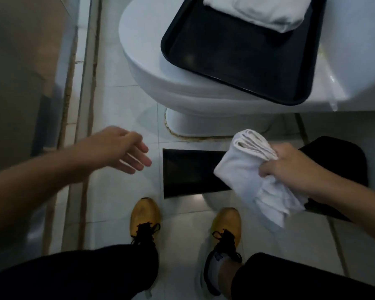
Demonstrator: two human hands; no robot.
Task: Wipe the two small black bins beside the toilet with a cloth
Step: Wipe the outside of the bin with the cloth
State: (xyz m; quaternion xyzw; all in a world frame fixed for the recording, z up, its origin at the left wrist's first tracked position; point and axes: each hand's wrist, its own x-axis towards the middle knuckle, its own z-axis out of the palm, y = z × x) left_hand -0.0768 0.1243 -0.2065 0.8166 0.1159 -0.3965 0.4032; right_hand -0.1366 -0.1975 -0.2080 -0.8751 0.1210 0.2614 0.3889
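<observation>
Bunching the folded white cloth (247, 169), the right hand (290, 163) holds it ready directly above both black bins (188, 172); the left hand (119, 148) reaches open-fingered, empty, apparently to steady the nearer one.

Person seen from a head-worn camera, looking down the body. Left hand (119, 148) and right hand (290, 163): both bare, no gloves, rings or watch visible; both forearms uncovered up to the frame edge, no sleeve in view. Below the hands, dark, near-black trousers (95, 276) cover both legs. Below and between the hands, two mustard-yellow shoes: left shoe (144, 217) and right shoe (226, 226), each with a rounded toe and black laces tied over a black tongue. At the right ankle, a pale grey sock or collar (213, 269) shows beneath the trouser hem, with some bare leg beside it
</observation>
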